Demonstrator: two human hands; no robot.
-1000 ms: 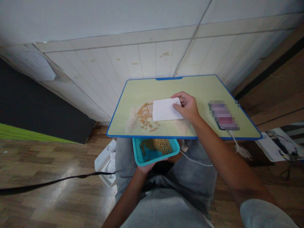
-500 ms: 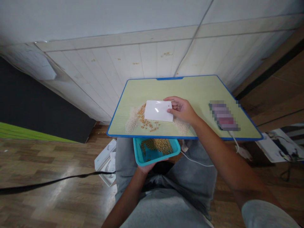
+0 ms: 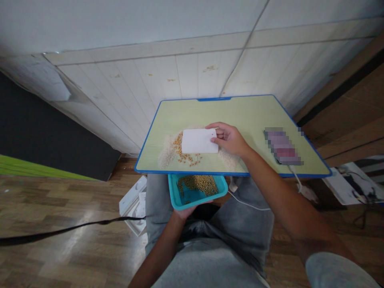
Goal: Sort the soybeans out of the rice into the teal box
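Note:
My right hand [image 3: 229, 138] pinches the right end of a white dough scraper [image 3: 198, 141], a flat plastic sheet with a small hole near its corner. The scraper is tilted over the pale green tabletop [image 3: 246, 114]. Soybeans [image 3: 192, 160] are scattered at its left and front edges, and rice grains [image 3: 168, 152] lie in heaps on both sides. Below the table's front edge my left hand [image 3: 186, 211] holds a turquoise plastic basket [image 3: 181, 207] from underneath, its fingers mostly hidden. More soybeans [image 3: 204, 185] lie in the basket, mostly toward the back and right.
A phone-like device [image 3: 283, 148], blurred by pixels, lies at the table's right with a white cable [image 3: 295, 176]. An open white box [image 3: 133, 204] sits on the floor at left. The panelled wall [image 3: 186, 76] stands behind the table.
The scraper has tilted slightly, and the bright glare on its face is gone. My right hand has barely shifted. The basket and my left hand stay where they were.

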